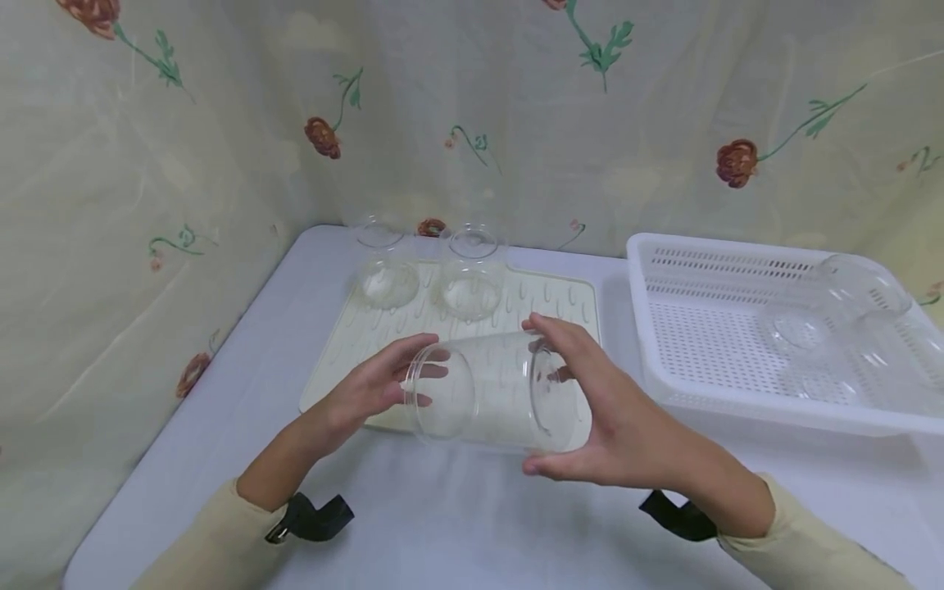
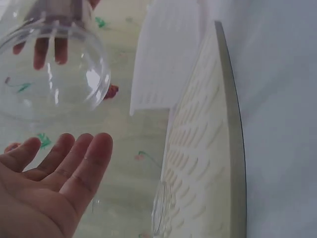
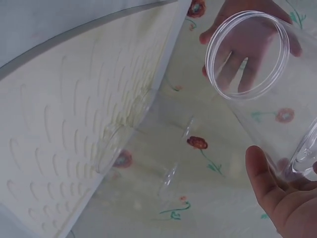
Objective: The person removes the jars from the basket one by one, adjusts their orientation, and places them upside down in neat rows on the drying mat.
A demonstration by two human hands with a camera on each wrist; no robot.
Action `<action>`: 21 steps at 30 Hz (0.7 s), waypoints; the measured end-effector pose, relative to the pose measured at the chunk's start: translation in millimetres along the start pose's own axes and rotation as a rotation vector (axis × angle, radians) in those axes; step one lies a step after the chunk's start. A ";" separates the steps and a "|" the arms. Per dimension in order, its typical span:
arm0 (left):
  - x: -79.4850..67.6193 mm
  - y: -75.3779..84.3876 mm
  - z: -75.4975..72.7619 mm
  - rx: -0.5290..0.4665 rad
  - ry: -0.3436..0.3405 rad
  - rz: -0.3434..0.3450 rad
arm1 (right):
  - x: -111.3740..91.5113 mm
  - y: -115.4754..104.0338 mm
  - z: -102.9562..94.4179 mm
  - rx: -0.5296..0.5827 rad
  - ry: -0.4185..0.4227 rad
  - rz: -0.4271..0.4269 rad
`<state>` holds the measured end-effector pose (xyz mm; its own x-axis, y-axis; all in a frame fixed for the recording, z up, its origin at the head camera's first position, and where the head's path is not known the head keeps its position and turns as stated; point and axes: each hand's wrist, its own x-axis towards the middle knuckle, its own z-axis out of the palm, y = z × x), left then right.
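Observation:
A clear cup [image 1: 494,393] is held on its side above the front of the pale ridged mat [image 1: 332,369]. My right hand [image 1: 612,410] grips it round one end, thumb below and fingers above. At the opposite end, by the double-edged rim, is my left hand [image 1: 376,385]. In the left wrist view a gap shows between the left hand's outstretched fingers [image 2: 81,173] and the cup [image 2: 59,94]. Through the clear wall of the cup [image 3: 247,54] the left fingers are visible in the right wrist view.
Two more clear cups, one on the left [image 1: 387,262] and one on the right [image 1: 474,274], stand on the mat's back part. A white perforated basket [image 1: 642,328] at right contains clear cups [image 1: 863,287]. A flowered curtain [image 1: 531,147] hangs behind the table [image 1: 472,524].

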<state>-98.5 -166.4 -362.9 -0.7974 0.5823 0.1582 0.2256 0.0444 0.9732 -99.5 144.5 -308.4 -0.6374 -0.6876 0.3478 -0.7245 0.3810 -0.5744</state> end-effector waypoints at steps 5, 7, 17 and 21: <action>-12.1 -3.2 -12.5 0.259 0.082 -0.050 | -2.8 6.6 -7.3 -0.054 0.003 -0.040; -15.0 -4.7 -16.9 0.389 0.123 -0.090 | -4.1 8.8 -11.0 -0.085 0.002 -0.043; -27.1 -22.1 -39.6 0.928 0.181 -0.291 | 4.5 9.8 -41.6 -0.315 -0.184 0.039; -26.1 -28.8 -44.8 0.965 0.133 -0.335 | 11.8 7.4 -57.7 -0.376 -0.239 0.052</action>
<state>-109.3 -219.2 -387.6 -0.9444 0.3280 -0.0224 0.2868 0.8551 0.4319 -127.6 174.8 -265.7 -0.6292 -0.7680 0.1193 -0.7660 0.5869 -0.2621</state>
